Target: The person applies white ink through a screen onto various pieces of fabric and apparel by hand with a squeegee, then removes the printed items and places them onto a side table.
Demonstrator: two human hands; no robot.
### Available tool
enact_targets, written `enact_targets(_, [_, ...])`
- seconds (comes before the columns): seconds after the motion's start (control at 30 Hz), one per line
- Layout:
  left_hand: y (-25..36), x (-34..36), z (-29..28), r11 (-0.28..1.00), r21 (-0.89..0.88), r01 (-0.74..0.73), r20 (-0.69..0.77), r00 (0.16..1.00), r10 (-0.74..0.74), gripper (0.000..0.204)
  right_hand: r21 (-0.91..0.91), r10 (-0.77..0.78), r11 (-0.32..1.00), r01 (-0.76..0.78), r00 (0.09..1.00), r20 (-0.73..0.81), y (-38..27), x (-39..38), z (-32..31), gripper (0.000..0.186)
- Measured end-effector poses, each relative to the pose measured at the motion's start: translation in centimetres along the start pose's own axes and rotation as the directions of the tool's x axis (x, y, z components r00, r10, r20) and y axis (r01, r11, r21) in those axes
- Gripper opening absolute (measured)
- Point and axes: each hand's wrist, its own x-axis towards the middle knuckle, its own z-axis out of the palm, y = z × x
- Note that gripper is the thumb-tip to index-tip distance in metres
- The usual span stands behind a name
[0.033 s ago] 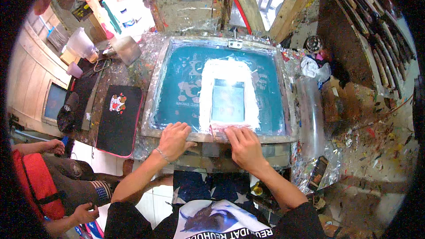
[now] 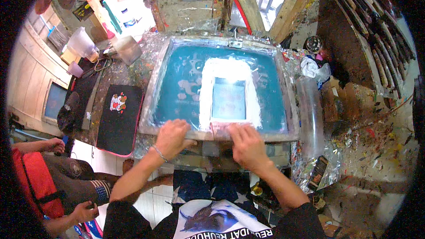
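A screen printing frame (image 2: 152,79) with teal mesh (image 2: 181,113) lies in front of me on the worktable, hinged at its far edge by a metal clamp (image 2: 235,43). White strips surround a pale rectangular window (image 2: 229,99) in the mesh. My left hand (image 2: 171,139) is closed over the near rail, left of the middle. Farther right, my right hand (image 2: 249,148) grips the same rail beside a pinkish patch. Fingertips rest on top of the rail; the thumbs' grip underneath is partly hidden. Both hands are a little blurred.
To the left lies a black rectangular pad (image 2: 119,124) with a small printed picture. Plastic containers (image 2: 128,49) stand behind it. A clear roll (image 2: 311,117) and cloth (image 2: 310,67) are at the right. Another person's hand (image 2: 86,211) shows at lower left.
The near rail of the screen printing frame has shifted slightly up in view, with both my hands still on it. The other person and the pad stay put.
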Motion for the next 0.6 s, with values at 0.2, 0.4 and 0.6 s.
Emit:
enact_targets(0.2, [0.9,5.4,-16.6,0.976,-0.188,-0.105,-0.200,0.978,0.067,0.051,-0.271,-0.041,0.963,-0.009,0.983,-0.181,3.1,13.1,-9.5,0.059])
enact_targets(0.4, [2.3,9.2,-10.7,0.975,-0.006,-0.221,-0.904,0.418,0.089,0.018,-0.238,0.141,0.956,-0.174,0.979,-0.146,6.4,26.5,-17.8,0.067])
enact_targets(0.6, [-1.6,10.9,10.5,0.963,-0.122,0.241,-0.462,0.845,-0.270,0.031,-0.147,0.088,0.981,-0.127,0.965,-0.247,7.4,30.3,-19.2,0.082])
